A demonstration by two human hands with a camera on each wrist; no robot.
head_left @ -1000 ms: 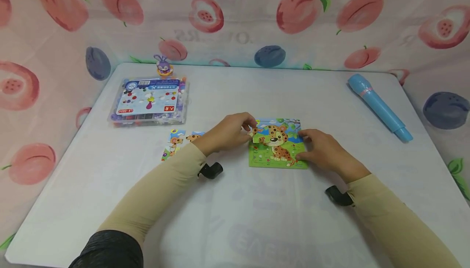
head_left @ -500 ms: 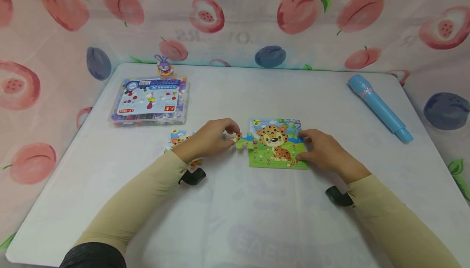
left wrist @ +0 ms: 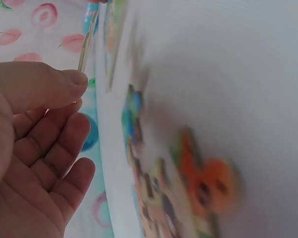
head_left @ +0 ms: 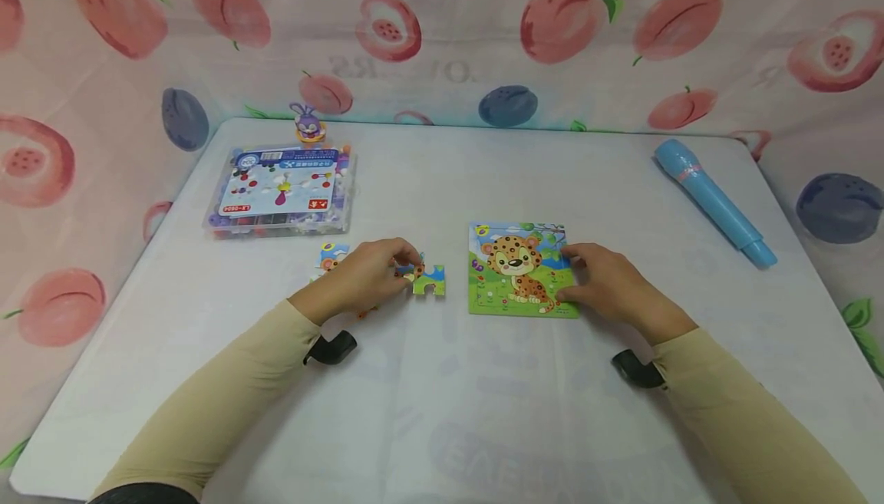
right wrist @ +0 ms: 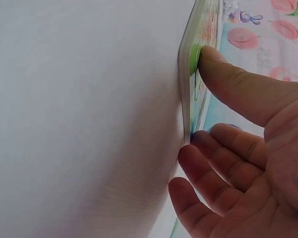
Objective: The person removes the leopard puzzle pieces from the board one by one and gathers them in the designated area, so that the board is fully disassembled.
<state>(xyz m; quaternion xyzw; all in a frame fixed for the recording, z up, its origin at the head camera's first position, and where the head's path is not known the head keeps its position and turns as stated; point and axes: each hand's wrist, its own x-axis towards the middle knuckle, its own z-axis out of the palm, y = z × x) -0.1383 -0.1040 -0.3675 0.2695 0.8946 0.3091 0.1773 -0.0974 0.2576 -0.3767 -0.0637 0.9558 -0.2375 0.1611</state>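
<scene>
In the head view my left hand pinches a jigsaw piece with blue and green on it, left of the puzzle board. The left wrist view shows that piece edge-on as a thin strip between thumb and forefinger, raised off the table. Loose jigsaw pieces lie under and beyond this hand, partly hidden by it. The square puzzle board with a leopard cub picture lies flat. My right hand holds its right edge, the thumb on the face and fingertips at the side.
A clear plastic case with a printed label stands at the back left, a small purple rabbit figure behind it. A light blue microphone-shaped toy lies at the right. Fruit-patterned cloth hangs behind the white table.
My left hand has drawn the jigsaw piece off the board's left side and carried it leftward, over toward the loose pieces. The right hand and the board have stayed in place.
</scene>
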